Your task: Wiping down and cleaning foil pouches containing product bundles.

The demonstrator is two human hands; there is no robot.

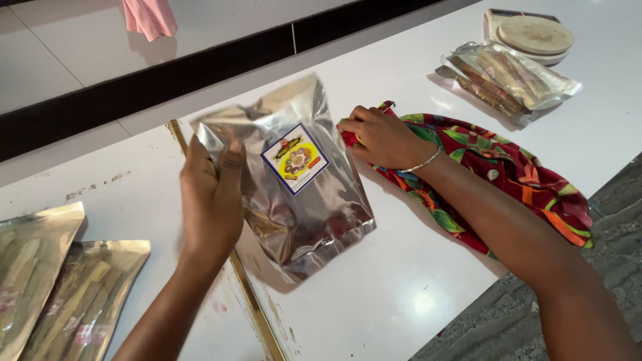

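A silver foil pouch (294, 194) with a square yellow and white label lies on the white counter (401, 294) in the middle. My left hand (210, 200) grips its left edge near the top, thumb over the foil. My right hand (382, 137), with a thin silver bangle at the wrist, is closed on the end of a red floral cloth (508, 177) that lies bunched to the right of the pouch, under my forearm.
Two clear packets of sticks (60, 287) lie at the lower left. Another clear packet (511, 80) and stacked round wooden discs (535, 37) sit at the far right. A brass strip (251, 294) runs across the counter. A pink cloth (150, 17) hangs at the top.
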